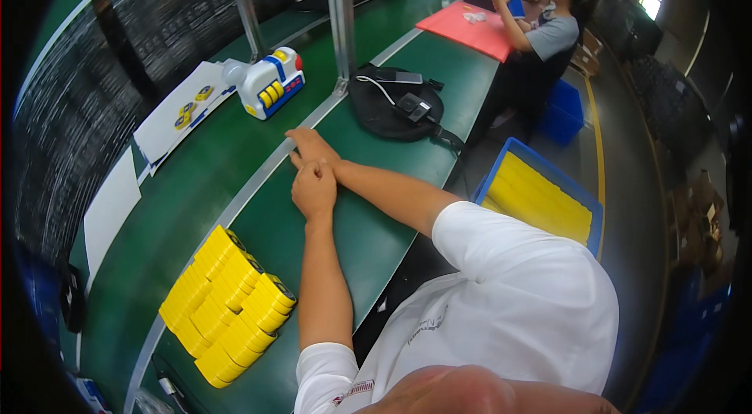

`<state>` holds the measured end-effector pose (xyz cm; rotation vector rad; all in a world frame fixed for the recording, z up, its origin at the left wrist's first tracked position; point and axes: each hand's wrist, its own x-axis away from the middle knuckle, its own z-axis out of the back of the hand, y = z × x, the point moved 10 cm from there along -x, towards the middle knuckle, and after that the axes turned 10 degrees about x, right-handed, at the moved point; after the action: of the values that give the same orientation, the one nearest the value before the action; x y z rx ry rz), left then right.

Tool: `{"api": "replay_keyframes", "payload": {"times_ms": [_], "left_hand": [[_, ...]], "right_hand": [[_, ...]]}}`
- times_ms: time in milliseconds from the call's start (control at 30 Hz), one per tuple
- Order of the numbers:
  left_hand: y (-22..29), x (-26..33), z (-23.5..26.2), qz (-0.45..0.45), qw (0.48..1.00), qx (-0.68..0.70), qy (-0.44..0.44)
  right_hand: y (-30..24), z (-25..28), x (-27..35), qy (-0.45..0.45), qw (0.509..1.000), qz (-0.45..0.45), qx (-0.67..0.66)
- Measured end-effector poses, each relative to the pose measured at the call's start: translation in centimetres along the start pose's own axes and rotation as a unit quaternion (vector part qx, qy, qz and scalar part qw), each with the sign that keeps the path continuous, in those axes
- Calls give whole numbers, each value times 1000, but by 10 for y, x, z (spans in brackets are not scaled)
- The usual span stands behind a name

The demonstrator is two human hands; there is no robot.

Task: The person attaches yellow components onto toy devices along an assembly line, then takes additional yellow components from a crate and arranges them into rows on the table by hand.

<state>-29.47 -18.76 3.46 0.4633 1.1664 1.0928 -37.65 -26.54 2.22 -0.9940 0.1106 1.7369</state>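
My forearms meet over the green bench. My left hand (314,190) is closed, its fingers curled in against my right wrist. Anything inside those fingers is hidden. Just beyond it, my right hand (315,147) lies with fingers stretched out toward the metal strip (270,166) along the bench, and I see nothing held in it. Nearest on the left side are stacked rows of yellow round-ended pieces (227,304). Past my hands stands a white and blue toy-like device (272,83) with yellow parts and a red end.
A black round pouch (384,118) carries a phone-like device (399,78), a small gadget (413,107) and a white cable. White sheets (168,128) hold several yellow pieces. A blue bin (597,220) with yellow contents stands at right. Farther off, a person (552,38) works beside a red mat (462,26).
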Motion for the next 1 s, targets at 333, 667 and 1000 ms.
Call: {"api": "replay_keyframes", "payload": {"times_ms": [333,667,1000], "left_hand": [[-5,-1,6,-32,999,41,10],[-11,5,7,-13,999,21,-40],[-59,4,39,8,997,-48,63]], "right_hand": [[-23,-12,0,-2,997,69,-20],[-24,-10,-4,12,986,-5,-167],[-18,9,1,77,920,-96,-372]]}}
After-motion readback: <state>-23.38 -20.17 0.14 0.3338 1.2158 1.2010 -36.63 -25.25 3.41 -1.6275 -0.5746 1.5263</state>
